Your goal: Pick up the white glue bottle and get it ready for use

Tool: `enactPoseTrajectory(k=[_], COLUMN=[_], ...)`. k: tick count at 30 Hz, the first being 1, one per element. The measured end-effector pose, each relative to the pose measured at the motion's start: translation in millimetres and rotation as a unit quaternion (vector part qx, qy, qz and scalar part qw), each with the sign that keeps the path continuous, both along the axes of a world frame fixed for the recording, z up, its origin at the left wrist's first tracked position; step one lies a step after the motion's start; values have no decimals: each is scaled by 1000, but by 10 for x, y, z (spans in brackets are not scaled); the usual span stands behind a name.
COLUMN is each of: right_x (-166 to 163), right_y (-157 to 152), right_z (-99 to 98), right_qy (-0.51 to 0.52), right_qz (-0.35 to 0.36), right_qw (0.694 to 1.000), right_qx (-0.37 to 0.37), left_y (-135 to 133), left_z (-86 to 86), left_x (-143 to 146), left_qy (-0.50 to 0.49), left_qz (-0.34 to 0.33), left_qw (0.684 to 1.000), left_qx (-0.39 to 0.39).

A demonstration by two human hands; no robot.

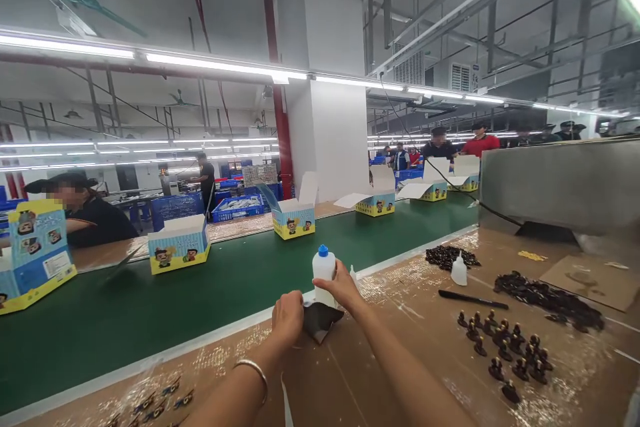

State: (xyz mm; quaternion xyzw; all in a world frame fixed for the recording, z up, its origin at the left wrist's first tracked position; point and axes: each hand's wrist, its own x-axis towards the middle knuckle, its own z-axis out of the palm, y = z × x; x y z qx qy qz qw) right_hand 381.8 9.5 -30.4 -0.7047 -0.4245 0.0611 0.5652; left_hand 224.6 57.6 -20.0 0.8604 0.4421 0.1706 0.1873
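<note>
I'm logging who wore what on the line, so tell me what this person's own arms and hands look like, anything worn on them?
Both forearms are bare, with no sleeves in view and no gloves on either hand. The left hand has a thin silver-coloured bangle round the wrist. The right hand shows no ring, watch or band on its wrist or fingers. No markings can be made out on either arm.

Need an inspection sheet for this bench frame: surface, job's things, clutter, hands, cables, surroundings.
Surface: cardboard-covered bench beside a green conveyor belt.
Job's things: white bottle with blue cap; dark cloth under it.
Clutter: small dark figurines, two dark parts piles, small white bottle, black pen-like tool.
Hands: right hand grips the white bottle; left hand on the cloth.
Cables: black cable running behind the metal panel.
Surroundings: printed cartons on the belt; other workers beyond.
</note>
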Motion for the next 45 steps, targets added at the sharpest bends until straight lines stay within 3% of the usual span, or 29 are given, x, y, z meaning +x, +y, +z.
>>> enactPoseTrajectory(k=[5, 10, 16, 21, 25, 30, 34, 40, 43, 45], right_x=[-10, -26, -76, -220, -419, -894, -1284, -1878, -2360, -2715], right_y=[-23, -78, -72, -114, -214, -373, -503, -700, -870, -1015], right_z=[48, 107, 142, 240, 537, 1103, 1402, 1422, 1355, 1308], right_qy=[11, 11, -1, 0, 3, 9, 20, 103, 113, 108], right_qz=[14, 6, -33, -79, -98, -62, 83, 336, 462, 498], right_qw=[1000, 1000, 999, 995, 994, 998, 994, 928, 871, 850], right_qx=[17, 3, -33, -54, -48, -10, 69, 127, 125, 135], left_y=[0, -145, -322, -325, -364, -428, -421, -700, -983, -1186], left_z=[-80, -184, -283, -122, 169, 686, 1115, 1568, 1648, 1654], left_x=[179, 380, 536, 640, 528, 73, -569, -1781, -2303, -2610], left_qy=[-147, -289, -320, -307, -299, -309, -339, -406, -438, -455], left_qz=[13, 9, 13, 55, 63, 57, 55, -7, -1, 16], left_qw=[989, 955, 942, 945, 950, 949, 939, 913, 896, 885], left_qx=[-13, -65, -103, -93, -61, -26, -7, -47, -74, -94])
